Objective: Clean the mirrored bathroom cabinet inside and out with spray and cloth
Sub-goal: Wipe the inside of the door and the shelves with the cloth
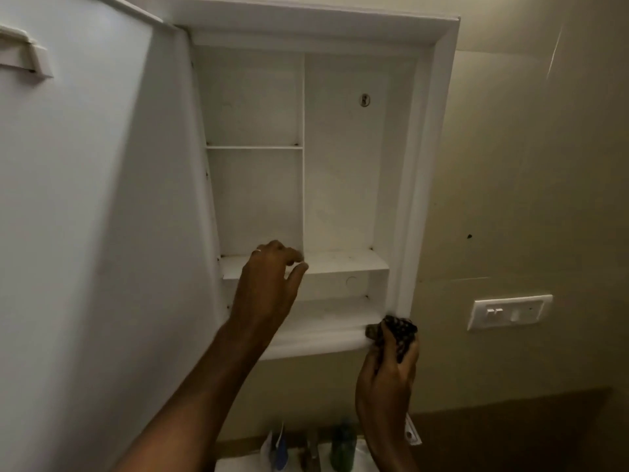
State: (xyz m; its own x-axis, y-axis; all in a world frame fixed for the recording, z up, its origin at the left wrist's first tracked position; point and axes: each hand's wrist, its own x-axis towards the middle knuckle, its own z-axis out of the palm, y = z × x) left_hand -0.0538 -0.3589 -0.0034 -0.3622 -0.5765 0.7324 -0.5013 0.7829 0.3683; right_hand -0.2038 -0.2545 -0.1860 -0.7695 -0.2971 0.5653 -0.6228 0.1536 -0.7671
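The right hand (388, 362) grips a dark cloth (400, 332), bunched up, and presses it at the bottom right corner of the cabinet (439, 131), on the front lip of the frame. The left hand (269, 287) is released, fingers loosely bent, holding nothing, just at the edge of the low shelf (343, 262). I think the step now is wiping the lower frame. To do it well: long strokes w/ the cloth along the lip, push into the corners, then go to each shelf; left hand can steady the door (95, 199) so it does not swing.

The cabinet hangs on the wall above the sink area, door open to the left, inside white and w/o any items, approx. four compartments. Small dark specks show at the corners and on the low shelf. Spray bottle: maybe one of the bottles (342, 444) below, I cannot tell
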